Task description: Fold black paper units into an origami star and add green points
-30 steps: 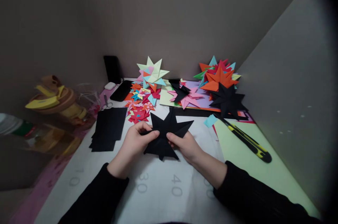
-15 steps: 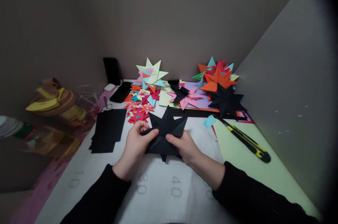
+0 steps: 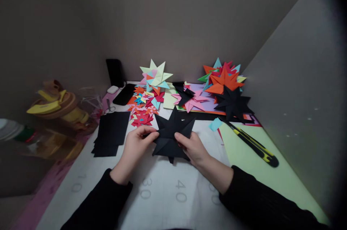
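Observation:
A black folded paper star [image 3: 170,128] is held up over the white numbered mat [image 3: 162,194], between my two hands. My left hand [image 3: 139,141] pinches its left point between thumb and fingers. On the right side, my right hand [image 3: 193,147] grips the star with the thumb flat on its front, the other fingers behind it and mostly hidden. Left of my left hand lies a stack of black paper squares [image 3: 111,132]. Another black paper star [image 3: 233,103] leans against a pile of coloured paper stars [image 3: 223,78] at the back right.
Small coloured stars [image 3: 145,101] lie behind my hands, near a pink star [image 3: 193,101]. A yellow-black utility knife [image 3: 256,147] rests on pale green paper [image 3: 260,175]. At left stand a bottle [image 3: 35,139] and a brown-lidded cup [image 3: 62,107]; a phone [image 3: 124,94] and scissors [image 3: 110,106] lie farther back.
The black star has shifted slightly right and up in my hands. My left thumb has slid outward toward its left point, and the right hand has moved a little right.

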Tool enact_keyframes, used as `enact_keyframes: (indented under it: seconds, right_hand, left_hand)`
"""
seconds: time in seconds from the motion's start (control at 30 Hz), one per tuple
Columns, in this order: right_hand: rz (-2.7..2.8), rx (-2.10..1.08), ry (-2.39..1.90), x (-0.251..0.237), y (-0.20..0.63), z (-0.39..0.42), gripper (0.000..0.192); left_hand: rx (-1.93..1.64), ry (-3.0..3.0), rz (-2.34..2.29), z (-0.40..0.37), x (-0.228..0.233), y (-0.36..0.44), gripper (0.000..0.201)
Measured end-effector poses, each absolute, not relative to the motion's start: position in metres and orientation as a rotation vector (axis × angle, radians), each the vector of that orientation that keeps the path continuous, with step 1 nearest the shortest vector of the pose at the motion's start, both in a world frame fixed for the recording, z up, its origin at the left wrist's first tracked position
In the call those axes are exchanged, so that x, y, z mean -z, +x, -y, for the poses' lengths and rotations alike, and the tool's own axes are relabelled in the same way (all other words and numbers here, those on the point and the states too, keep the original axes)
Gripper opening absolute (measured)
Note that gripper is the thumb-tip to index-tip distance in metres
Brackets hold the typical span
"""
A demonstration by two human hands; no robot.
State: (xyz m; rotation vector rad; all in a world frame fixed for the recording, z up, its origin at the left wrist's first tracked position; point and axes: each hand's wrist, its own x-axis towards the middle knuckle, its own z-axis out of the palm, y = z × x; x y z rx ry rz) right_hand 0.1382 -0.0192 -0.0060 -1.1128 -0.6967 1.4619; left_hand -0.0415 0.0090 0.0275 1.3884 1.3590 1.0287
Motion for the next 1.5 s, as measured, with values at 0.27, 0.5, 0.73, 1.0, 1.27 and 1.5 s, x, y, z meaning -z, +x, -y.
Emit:
enact_keyframes:
  seconds: [0.27, 0.5, 0.73, 1.0, 1.27, 1.5]
  right_hand:
    - [0.714, -1.509, -1.196, 0.004, 0.143, 0.015, 0.024]
    - [0.74, -1.586, -1.157, 0.003, 0.144, 0.015, 0.026]
    - [0.736, -1.537, -1.143, 0.009, 0.139, 0.017, 0.028]
    - [0.646, -1.351, -1.242, 0.01, 0.139, 0.014, 0.031]
    - [0.671, -1.267, -1.174, 0.014, 0.143, 0.012, 0.027]
    - [0.669, -1.226, -1.187, 0.016, 0.146, 0.012, 0.026]
  left_hand:
    - [-1.033, 1.546, -1.372, -0.011, -0.035, -0.049, 0.014]
    - [-1.048, 1.586, -1.42, -0.013, -0.035, -0.054, 0.013]
    - [-1.053, 1.491, -1.449, -0.013, -0.035, -0.046, 0.014]
    - [-1.138, 1.313, -1.373, -0.013, -0.026, -0.046, 0.031]
    - [-1.108, 1.303, -1.39, -0.02, -0.023, -0.059, 0.023]
    - [-1.141, 1.165, -1.316, -0.025, -0.023, -0.068, 0.027]
